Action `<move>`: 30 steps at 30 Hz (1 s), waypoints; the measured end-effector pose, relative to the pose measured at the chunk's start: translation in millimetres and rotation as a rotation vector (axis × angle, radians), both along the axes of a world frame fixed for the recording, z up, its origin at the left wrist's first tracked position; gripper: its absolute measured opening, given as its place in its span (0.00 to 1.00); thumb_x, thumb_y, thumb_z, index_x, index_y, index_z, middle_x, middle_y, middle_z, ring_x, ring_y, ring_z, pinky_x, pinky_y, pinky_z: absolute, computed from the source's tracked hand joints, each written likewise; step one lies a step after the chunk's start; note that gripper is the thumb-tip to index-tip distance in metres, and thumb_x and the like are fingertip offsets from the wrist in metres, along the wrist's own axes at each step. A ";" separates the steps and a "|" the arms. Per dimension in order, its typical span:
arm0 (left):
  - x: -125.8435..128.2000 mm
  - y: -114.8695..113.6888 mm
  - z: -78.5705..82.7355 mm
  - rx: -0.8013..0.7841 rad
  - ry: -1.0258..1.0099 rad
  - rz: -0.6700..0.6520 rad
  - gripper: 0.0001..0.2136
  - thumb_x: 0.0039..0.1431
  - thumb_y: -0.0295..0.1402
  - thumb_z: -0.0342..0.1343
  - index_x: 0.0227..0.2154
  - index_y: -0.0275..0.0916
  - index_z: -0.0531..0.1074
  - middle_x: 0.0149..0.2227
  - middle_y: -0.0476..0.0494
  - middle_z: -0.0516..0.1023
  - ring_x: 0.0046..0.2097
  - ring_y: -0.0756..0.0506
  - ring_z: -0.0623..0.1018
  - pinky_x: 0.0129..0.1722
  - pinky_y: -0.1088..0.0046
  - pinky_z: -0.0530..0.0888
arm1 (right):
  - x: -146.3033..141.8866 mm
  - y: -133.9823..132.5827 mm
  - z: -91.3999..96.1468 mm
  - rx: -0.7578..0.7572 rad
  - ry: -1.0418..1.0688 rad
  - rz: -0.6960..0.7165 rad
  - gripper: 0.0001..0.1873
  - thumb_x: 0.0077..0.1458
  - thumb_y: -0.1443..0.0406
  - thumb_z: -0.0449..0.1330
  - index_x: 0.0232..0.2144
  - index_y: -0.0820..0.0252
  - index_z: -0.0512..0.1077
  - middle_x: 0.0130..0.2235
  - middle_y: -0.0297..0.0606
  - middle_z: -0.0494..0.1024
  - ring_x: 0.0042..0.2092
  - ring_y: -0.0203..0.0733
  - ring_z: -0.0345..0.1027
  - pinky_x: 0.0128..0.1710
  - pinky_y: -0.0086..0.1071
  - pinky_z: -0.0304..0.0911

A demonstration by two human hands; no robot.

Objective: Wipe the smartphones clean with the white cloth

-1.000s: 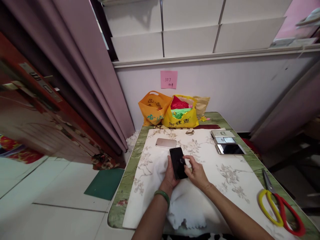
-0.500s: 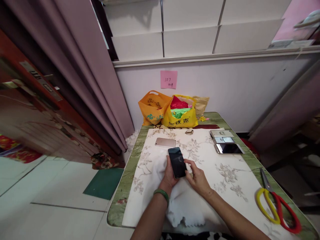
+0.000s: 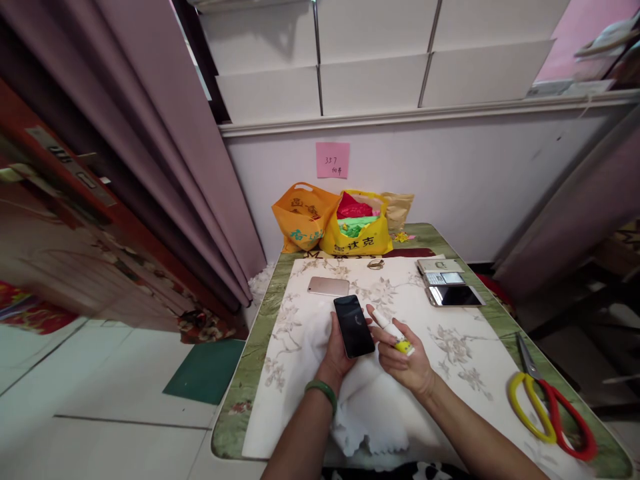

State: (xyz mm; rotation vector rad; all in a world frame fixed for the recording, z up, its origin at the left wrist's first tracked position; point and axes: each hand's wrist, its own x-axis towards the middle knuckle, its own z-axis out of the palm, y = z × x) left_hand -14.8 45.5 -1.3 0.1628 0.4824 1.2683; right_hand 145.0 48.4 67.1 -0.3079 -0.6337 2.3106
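- My left hand (image 3: 337,355) is clamped on a flat black-screened phone (image 3: 355,327), held above the near middle of the green-patterned table (image 3: 233,427); fingers behind it hidden.
- My right hand (image 3: 414,370) has its fingers curled around a small white plastic bottle with yellow label (image 3: 393,331), just right of the phone.
- My read: mid-work on this phone. Pale mark on its dark screen; can't tell wet or glare.
- White scalloped fabric cloth (image 3: 370,420) lies near, unheld.
- Not in hand: rose-gold metal phone (image 3: 328,287) far left, three silver-toned handsets (image 3: 445,279) far right. Can't tell if those are done.
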 end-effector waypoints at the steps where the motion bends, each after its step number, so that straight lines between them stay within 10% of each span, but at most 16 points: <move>1: 0.1 -0.1 -0.3 -0.012 -0.001 -0.002 0.34 0.59 0.58 0.42 0.47 0.30 0.74 0.42 0.34 0.80 0.43 0.40 0.78 0.51 0.63 0.68 | -0.6 -0.5 2.4 0.018 -0.037 0.012 0.23 0.61 0.50 0.48 0.54 0.52 0.63 0.26 0.25 0.54 0.18 0.26 0.34 0.12 0.19 0.37; 5: 1.0 0.1 -0.8 -0.057 -0.009 0.020 0.33 0.58 0.58 0.45 0.44 0.30 0.75 0.39 0.36 0.81 0.39 0.41 0.79 0.46 0.65 0.71 | -6.2 -1.9 8.1 0.245 -0.333 0.004 0.28 0.61 0.49 0.48 0.60 0.50 0.54 0.28 0.29 0.62 0.20 0.29 0.48 0.17 0.23 0.46; 13: 2.4 1.2 5.7 -0.057 -0.046 0.056 0.27 0.59 0.54 0.48 0.40 0.32 0.77 0.36 0.39 0.81 0.37 0.44 0.79 0.44 0.66 0.73 | -9.3 1.4 2.1 1.145 -1.098 -0.508 0.21 0.60 0.59 0.51 0.55 0.55 0.62 0.28 0.29 0.68 0.25 0.35 0.61 0.31 0.29 0.58; 30: 4.1 0.2 8.2 -0.103 -0.011 0.070 0.27 0.58 0.54 0.49 0.46 0.34 0.75 0.40 0.39 0.81 0.41 0.42 0.79 0.47 0.65 0.72 | -21.8 28.1 -5.3 1.201 -1.312 -0.540 0.20 0.60 0.59 0.47 0.52 0.57 0.64 0.21 0.26 0.65 0.23 0.39 0.64 0.29 0.30 0.58</move>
